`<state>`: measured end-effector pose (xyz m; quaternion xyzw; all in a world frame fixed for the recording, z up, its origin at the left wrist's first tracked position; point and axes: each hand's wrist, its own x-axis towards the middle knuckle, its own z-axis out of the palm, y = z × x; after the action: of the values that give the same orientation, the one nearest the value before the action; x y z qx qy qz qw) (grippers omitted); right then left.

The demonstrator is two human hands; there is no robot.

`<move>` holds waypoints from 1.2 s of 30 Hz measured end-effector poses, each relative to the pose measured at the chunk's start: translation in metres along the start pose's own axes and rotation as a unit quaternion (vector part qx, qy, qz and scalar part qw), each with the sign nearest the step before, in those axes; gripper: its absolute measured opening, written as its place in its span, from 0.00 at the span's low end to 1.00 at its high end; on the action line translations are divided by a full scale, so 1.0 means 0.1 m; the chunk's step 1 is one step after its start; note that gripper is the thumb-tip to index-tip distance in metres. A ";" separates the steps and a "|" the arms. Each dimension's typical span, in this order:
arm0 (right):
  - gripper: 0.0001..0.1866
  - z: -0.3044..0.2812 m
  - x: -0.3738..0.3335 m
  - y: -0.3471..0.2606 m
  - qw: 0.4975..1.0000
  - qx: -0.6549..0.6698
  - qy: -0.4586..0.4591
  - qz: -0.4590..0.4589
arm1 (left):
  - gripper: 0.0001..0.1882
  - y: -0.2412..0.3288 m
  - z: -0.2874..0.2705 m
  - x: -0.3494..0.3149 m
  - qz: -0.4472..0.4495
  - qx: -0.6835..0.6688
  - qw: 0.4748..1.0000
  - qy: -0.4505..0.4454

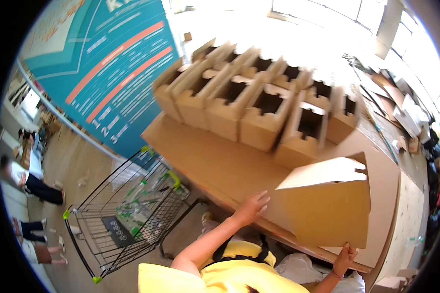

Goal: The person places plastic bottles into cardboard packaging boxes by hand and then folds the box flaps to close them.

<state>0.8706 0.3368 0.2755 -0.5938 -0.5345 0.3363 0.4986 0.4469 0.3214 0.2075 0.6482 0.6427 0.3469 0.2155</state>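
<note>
A tall teal banner (110,73) with white print and coral bars looms left of my brown table (205,151) in this bright room. Open-topped cartons (222,110) line its far side; one brown carton (327,210) sits near me. My hands are apart: the right hand (345,256) pinches its lower corner, the left hand (252,209) spreads loosely just beside it.

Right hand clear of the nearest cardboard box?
No, the right hand grips the nearest cardboard box at its near edge, close to a corner.
</note>
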 end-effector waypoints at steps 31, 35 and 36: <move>0.28 3.63 -0.12 -2.88 0.497 -0.583 -0.555 -0.324 | 0.37 -5.43 -0.23 -2.24 -0.699 -0.155 0.696 0.053; 0.18 3.59 -0.10 -2.91 0.430 -0.611 -0.565 -0.350 | 0.37 -5.15 -0.40 -1.86 -0.782 -0.217 0.556 0.180; 0.17 3.55 -0.13 -2.91 0.437 -0.605 -0.568 -0.348 | 0.36 -5.17 -0.40 -1.85 -0.786 -0.219 0.547 0.184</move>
<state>0.4496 0.3868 0.4528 -0.1843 -0.9267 -0.0125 -0.3273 0.0766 0.1753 -0.1731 -0.2617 0.8253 0.2806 0.4143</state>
